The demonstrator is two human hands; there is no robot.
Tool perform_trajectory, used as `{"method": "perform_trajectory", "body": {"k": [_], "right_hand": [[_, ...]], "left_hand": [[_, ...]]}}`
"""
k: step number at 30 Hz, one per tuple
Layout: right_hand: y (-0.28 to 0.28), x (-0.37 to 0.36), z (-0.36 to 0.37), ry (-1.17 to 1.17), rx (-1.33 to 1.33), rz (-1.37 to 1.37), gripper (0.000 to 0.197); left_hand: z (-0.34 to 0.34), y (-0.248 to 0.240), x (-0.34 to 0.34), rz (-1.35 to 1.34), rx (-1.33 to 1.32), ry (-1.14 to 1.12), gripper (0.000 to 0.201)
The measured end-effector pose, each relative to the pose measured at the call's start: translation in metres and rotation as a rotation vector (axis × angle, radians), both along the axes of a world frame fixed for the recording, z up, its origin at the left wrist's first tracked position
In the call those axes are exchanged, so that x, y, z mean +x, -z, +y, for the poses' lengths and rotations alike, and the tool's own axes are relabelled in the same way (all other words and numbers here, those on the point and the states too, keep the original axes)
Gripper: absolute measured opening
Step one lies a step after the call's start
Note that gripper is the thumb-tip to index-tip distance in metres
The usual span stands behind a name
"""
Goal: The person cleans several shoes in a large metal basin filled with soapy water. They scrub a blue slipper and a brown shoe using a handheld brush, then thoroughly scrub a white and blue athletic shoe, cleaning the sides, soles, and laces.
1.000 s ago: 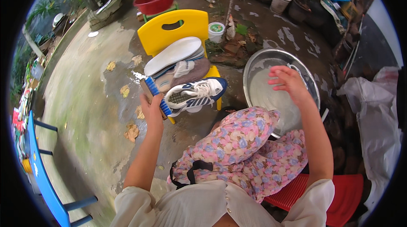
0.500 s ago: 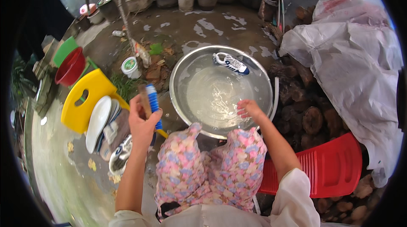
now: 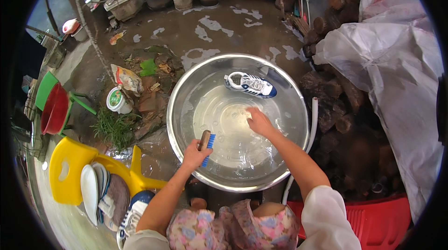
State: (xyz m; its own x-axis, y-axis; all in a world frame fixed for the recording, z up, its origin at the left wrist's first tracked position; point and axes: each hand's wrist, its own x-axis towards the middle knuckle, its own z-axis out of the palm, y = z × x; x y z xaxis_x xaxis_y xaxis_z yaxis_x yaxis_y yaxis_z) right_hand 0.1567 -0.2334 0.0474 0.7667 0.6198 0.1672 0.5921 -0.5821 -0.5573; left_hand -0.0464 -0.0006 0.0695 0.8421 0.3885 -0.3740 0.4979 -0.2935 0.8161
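Brush [image 3: 208, 148], wooden-backed and blue-bristled, gripped by left hand's fingers [image 3: 191, 156], could slip if wet; right hand [image 3: 261, 123], finger closure unclear.

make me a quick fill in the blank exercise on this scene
1. The left hand holds a ____.
2. The shoe in the basin is nearer the ____ than the other hand.
3. The chair bearing the other shoes is coloured ____.

Missing words: brush; right hand; yellow
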Motion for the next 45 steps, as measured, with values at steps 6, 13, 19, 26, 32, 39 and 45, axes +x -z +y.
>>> {"method": "perform_trajectory", "body": {"k": [6, 13, 19, 26, 32, 39, 45], "right_hand": [[-0.012, 0.091, 0.078, 0.102, -0.230, 0.077, 0.066], [0.061, 0.085, 0.038, -0.167, -0.686, -0.256, 0.021], [0.060, -0.037, -0.021, -0.211, -0.261, -0.076, 0.015], [0.031, -0.028, 0.041, 0.205, -0.198, -0.040, 0.036], [0.017, -0.009, 0.016, -0.156, -0.437, -0.128, 0.015], [-0.035, -0.051, -0.030, -0.054, -0.305, 0.546, 0.023], [-0.028, -0.077, -0.012, 0.143, -0.376, 0.965, 0.033]], "left_hand": [[-0.020, 0.036, -0.007, 0.053, -0.298, -0.143, 0.055], [-0.024, 0.031, -0.011, 0.044, -0.279, -0.049, 0.056], [-0.022, 0.035, -0.012, 0.086, -0.191, 0.029, 0.058], [-0.021, 0.050, -0.014, 0.101, -0.107, 0.007, 0.059], [-0.028, 0.039, -0.013, 0.077, -0.143, 0.041, 0.058], [-0.031, 0.030, -0.003, 0.169, -0.387, -0.066, 0.051], [-0.033, 0.013, 0.025, 0.203, -0.534, -0.084, 0.050]]}}
